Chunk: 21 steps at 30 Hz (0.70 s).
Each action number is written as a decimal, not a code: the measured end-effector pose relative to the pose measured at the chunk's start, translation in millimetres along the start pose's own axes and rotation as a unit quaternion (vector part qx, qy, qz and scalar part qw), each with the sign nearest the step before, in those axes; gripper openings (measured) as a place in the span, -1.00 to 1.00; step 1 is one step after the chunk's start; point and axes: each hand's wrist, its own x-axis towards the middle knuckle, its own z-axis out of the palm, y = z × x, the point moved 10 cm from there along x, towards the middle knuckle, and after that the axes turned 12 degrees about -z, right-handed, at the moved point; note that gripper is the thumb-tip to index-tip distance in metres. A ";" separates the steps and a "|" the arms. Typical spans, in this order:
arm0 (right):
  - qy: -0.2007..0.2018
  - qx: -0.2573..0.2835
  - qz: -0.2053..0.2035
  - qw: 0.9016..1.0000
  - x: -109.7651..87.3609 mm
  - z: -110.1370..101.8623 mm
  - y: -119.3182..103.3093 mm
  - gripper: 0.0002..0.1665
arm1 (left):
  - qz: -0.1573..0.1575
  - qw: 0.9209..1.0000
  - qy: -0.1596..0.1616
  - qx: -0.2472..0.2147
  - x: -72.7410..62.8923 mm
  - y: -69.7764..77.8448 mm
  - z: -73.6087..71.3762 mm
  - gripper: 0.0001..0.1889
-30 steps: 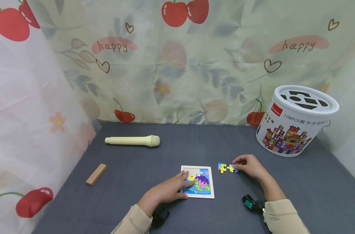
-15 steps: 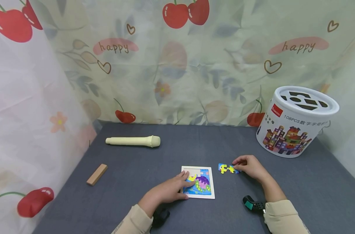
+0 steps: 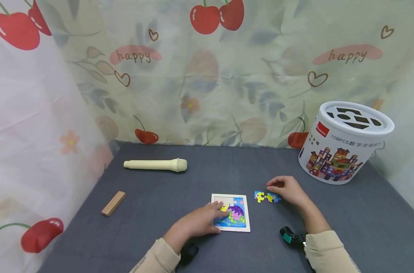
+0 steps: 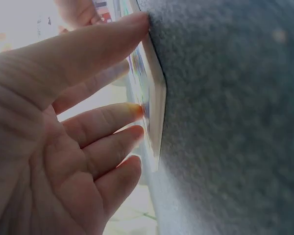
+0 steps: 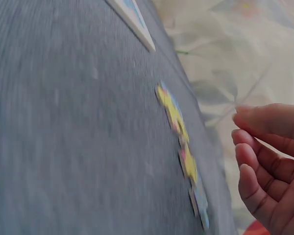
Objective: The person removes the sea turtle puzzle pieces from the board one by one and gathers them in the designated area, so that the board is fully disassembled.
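A jigsaw board with a white frame and a snail-like picture lies on the dark table; a pale gap shows in its upper left. Across its left side rests my left hand, fingers spread over the picture. The left wrist view has the thumb at the frame's edge. Right of the board are two yellow-and-blue jigsaw pieces, lying close side by side. Just above the right-hand piece my right hand hovers with bent fingers. Nothing shows between its fingertips in the right wrist view, apart from the pieces.
A white tub with a slotted lid stands at the back right. A cream toy microphone lies at the back left, a wooden block nearer the left edge. Patterned curtains border the table.
My right hand has let go of the right-hand jigsaw piece and risen slightly off it. The fingers of my left hand have shifted a little on the board.
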 end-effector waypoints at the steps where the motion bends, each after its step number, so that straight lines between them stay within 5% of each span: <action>1: -0.001 -0.001 -0.005 1.000 2.1 2.1 -3.0 -0.77 | 0.005 1.000 0.001 0.001 0.1 2.0 -0.2 -0.43; 11: -0.053 0.029 -0.039 0.997 21.1 40.3 -35.5 -0.73 | 0.017 1.000 0.001 0.018 5.3 15.7 -0.4 -0.48; 21: -0.119 0.028 -0.067 0.990 32.3 68.6 -59.3 -0.70 | -0.025 0.999 -0.015 0.013 11.9 15.6 2.8 -0.49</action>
